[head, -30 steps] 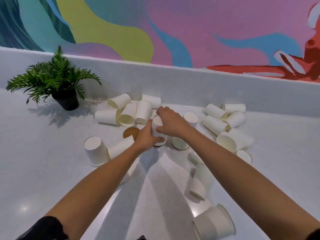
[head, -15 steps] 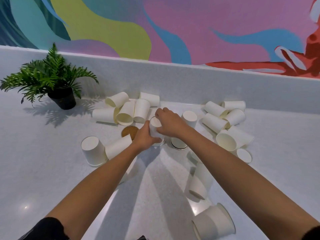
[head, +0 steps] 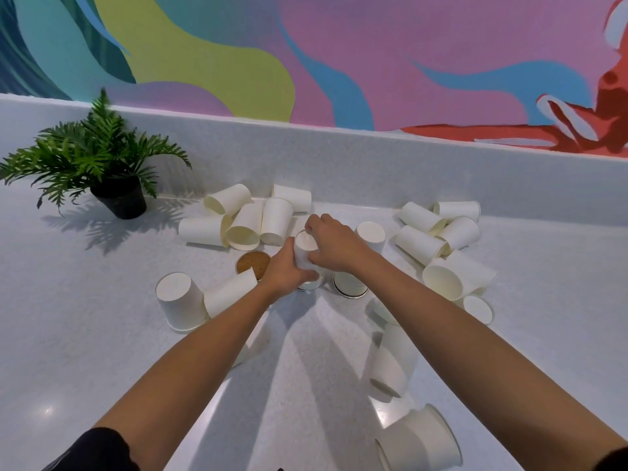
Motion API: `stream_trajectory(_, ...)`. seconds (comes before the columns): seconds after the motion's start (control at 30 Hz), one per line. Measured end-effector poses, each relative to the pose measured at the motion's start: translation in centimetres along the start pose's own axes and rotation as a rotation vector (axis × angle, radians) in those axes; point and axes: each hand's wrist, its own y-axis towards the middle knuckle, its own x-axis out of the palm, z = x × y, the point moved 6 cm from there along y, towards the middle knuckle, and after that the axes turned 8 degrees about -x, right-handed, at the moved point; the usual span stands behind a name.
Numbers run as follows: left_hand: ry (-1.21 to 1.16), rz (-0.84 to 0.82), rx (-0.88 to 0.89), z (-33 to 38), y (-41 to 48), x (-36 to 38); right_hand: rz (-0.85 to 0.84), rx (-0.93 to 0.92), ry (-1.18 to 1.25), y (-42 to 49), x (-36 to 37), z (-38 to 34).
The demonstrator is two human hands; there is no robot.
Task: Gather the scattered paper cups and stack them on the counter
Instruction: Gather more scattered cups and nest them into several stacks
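Observation:
Many white paper cups lie scattered on the pale counter (head: 85,351). An upside-down cup stack (head: 303,248) stands at the centre; my left hand (head: 283,270) grips its side and lower part, and my right hand (head: 334,244) holds its upper part from the right. A heap of cups (head: 244,220) lies on its side behind left, another heap (head: 441,239) at the right. One upturned cup (head: 178,300) stands at the left, one (head: 372,234) behind my right hand. More cups lie near me (head: 390,365), (head: 419,440).
A potted fern (head: 102,164) in a black pot stands at the back left. A brown cork coaster (head: 253,261) and a round metal-rimmed disc (head: 350,283) lie by the stack. A low white backsplash (head: 373,164) runs behind, under a colourful mural.
Both hands stay on the upside-down stack in the same spot; only the camera shifted slightly. The cups around have not moved.

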Motion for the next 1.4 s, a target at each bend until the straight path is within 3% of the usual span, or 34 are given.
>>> stream_trajectory(0.3, 0.08, 0.004, -0.032, 0.6, -0.2, -0.1, 0.028, -0.006, -0.002, 0.1, -0.1, -0.1)
stream_trajectory(0.77, 0.745, 0.315, 0.186, 5.7, 0.8, -8.0, 0.076, -0.033, 0.149, 2.1, -2.2, -1.2)
stream_trajectory(1.03, 1.235, 0.183, 0.17, 5.3, 6.2, -7.7, 0.116, 0.056, 0.153, 5.0, -1.8, -0.1)
stream_trajectory(1.17, 1.296, 0.135, 0.187, 4.9, 7.7, -6.7, 0.113, 0.121, 0.169, 6.1, -1.1, 1.0)
stream_trajectory(1.4, 1.186, 0.169, 0.194, 4.9, 9.3, -7.0, 0.065, 0.213, 0.213, 7.0, -0.3, 2.2)
